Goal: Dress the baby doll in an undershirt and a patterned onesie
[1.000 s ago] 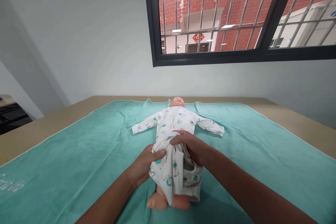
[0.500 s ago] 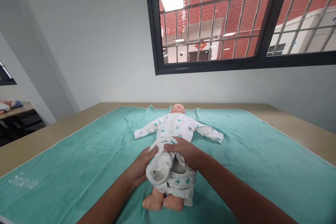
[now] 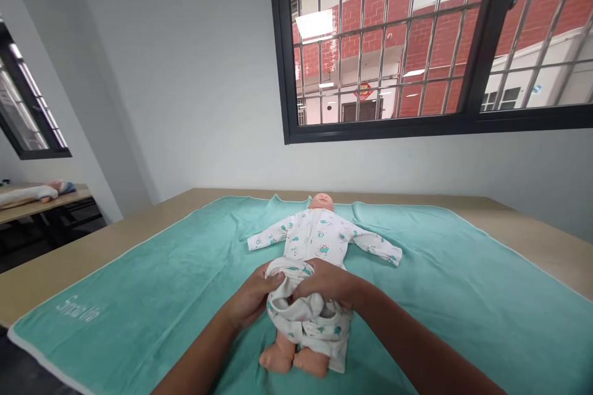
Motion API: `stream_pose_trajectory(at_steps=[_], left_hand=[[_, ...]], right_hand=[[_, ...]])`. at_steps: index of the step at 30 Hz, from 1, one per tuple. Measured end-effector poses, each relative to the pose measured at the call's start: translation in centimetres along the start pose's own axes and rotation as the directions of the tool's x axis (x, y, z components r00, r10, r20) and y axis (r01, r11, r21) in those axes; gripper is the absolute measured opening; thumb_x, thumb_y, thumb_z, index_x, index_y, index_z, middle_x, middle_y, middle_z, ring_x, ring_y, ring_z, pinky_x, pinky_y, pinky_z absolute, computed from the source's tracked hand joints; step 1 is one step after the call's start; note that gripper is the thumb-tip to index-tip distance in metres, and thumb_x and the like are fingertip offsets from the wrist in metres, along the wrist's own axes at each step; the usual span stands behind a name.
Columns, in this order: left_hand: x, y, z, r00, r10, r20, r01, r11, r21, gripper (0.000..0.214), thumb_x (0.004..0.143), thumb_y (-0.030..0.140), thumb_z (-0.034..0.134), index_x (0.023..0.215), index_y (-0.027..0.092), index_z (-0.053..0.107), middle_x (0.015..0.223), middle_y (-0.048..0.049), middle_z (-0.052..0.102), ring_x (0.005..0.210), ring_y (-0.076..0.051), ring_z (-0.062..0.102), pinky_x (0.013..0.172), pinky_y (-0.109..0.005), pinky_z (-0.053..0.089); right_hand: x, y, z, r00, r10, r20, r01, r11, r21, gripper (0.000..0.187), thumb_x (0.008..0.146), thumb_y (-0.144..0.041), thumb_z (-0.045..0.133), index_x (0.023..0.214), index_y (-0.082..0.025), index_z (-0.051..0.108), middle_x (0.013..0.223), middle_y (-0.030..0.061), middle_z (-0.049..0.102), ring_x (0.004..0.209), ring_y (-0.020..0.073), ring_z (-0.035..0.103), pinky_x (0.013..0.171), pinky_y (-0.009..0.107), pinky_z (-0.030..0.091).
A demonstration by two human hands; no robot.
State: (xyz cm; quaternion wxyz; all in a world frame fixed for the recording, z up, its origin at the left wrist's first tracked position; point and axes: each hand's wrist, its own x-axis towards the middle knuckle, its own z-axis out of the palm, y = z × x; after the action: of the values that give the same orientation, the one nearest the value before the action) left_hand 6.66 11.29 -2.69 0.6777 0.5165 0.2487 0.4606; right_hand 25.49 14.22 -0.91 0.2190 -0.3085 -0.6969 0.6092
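Note:
A baby doll lies on its back on a teal blanket, head toward the wall, arms spread. It wears a white patterned romper. My left hand grips the bunched lower fabric at the doll's left hip side. My right hand is closed over the gathered cloth at the doll's waist. The bare feet stick out below the rolled-up legs of the romper.
The blanket covers a tan table against a grey wall. A barred window sits above. At far left, another table holds a bundle of cloth.
Both hands have pushed the romper's leg fabric up toward the doll's waist, bunching it tighter. The camera has tilted up and shifted left.

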Motion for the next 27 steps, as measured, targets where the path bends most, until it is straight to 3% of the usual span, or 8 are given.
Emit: stream_pose_trajectory(at_steps=[4, 7, 10, 14, 18, 21, 27], left_hand=[[-0.8, 0.9, 2.5, 0.996, -0.013, -0.084, 0.014, 1.0, 0.009, 0.042, 0.081, 0.038, 0.063, 0.112, 0.011, 0.062, 0.105, -0.014, 0.068, 0.094, -0.026, 0.063, 0.083, -0.034, 0.048], [-1.1, 1.1, 3.6, 0.991, -0.002, -0.133, 0.021, 0.99, 0.14, 0.047, 0.075, 0.038, 0.068, 0.113, 0.011, 0.061, 0.104, -0.0128, 0.068, 0.097, -0.028, 0.062, 0.084, -0.036, 0.048], [-1.2, 0.7, 3.9, 0.969, 0.082, -0.233, 0.021, 0.911, 0.411, 0.05, 0.062, 0.026, 0.075, 0.108, 0.012, 0.063, 0.1, -0.0089, 0.069, 0.098, -0.029, 0.06, 0.084, -0.036, 0.047], [-2.1, -0.3, 4.5, 0.872, 0.235, -0.429, 0.115, 0.754, 0.647, 0.033, 0.064, 0.017, 0.062, 0.097, 0.015, 0.062, 0.092, -0.0031, 0.068, 0.089, -0.023, 0.06, 0.079, -0.03, 0.046], [-3.9, -0.7, 5.7, 0.729, 0.213, -0.65, 0.301, 0.753, 0.585, 0.012, 0.067, 0.022, 0.053, 0.078, 0.018, 0.056, 0.066, 0.0034, 0.058, 0.063, -0.015, 0.053, 0.056, -0.022, 0.04], [-5.6, -0.9, 6.2, 0.697, 0.146, -0.702, 0.343, 0.792, 0.505, 0.01, 0.062, 0.022, 0.053, 0.072, 0.019, 0.054, 0.059, 0.0053, 0.053, 0.057, -0.013, 0.048, 0.052, -0.021, 0.036], [-8.4, -2.7, 5.3, 0.621, 0.102, -0.777, 0.45, 0.766, 0.46, 0.009, 0.059, 0.02, 0.049, 0.068, 0.019, 0.053, 0.057, 0.0047, 0.053, 0.056, -0.012, 0.046, 0.055, -0.021, 0.037]], right_hand=[[0.8, 1.0, 0.3, 0.99, -0.086, -0.109, 0.097, 0.99, 0.098, 0.022, 0.065, -0.02, 0.062, 0.086, -0.016, 0.064, 0.078, -0.0002, 0.064, 0.072, 0.0153, 0.056, 0.064, 0.025, 0.044], [0.9, 1.0, 0.6, 0.961, -0.187, -0.201, 0.177, 0.982, -0.068, 0.017, 0.066, -0.019, 0.058, 0.081, -0.015, 0.064, 0.078, -0.0004, 0.064, 0.074, 0.015, 0.055, 0.065, 0.024, 0.043], [0.9, 0.7, 1.0, 0.933, -0.275, -0.233, 0.228, 0.951, -0.21, 0.018, 0.066, -0.016, 0.053, 0.081, -0.015, 0.064, 0.08, -0.0003, 0.065, 0.073, 0.0139, 0.054, 0.064, 0.022, 0.042], [0.6, 0.1, 1.2, 0.949, -0.29, -0.12, 0.22, 0.887, -0.405, 0.015, 0.068, -0.022, 0.055, 0.081, -0.016, 0.062, 0.08, -0.0003, 0.065, 0.072, 0.0137, 0.054, 0.061, 0.022, 0.039], [0.4, 0.2, 1.7, 0.966, -0.242, -0.096, 0.078, 0.62, -0.781, 0.015, 0.069, -0.031, 0.056, 0.078, -0.02, 0.06, 0.08, 0.0021, 0.066, 0.072, 0.0175, 0.057, 0.058, 0.024, 0.034], [0.4, 0.6, 2.2, 0.964, -0.237, -0.125, 0.005, 0.48, -0.877, 0.022, 0.071, -0.04, 0.055, 0.085, -0.023, 0.06, 0.084, 0.0032, 0.067, 0.073, 0.0199, 0.059, 0.056, 0.025, 0.032], [0.1, 0.8, 2.8, 0.975, -0.215, -0.063, 0.026, 0.388, -0.921, 0.026, 0.065, -0.036, 0.057, 0.089, -0.027, 0.06, 0.082, 0.0025, 0.067, 0.074, 0.0221, 0.061, 0.057, 0.027, 0.033]])
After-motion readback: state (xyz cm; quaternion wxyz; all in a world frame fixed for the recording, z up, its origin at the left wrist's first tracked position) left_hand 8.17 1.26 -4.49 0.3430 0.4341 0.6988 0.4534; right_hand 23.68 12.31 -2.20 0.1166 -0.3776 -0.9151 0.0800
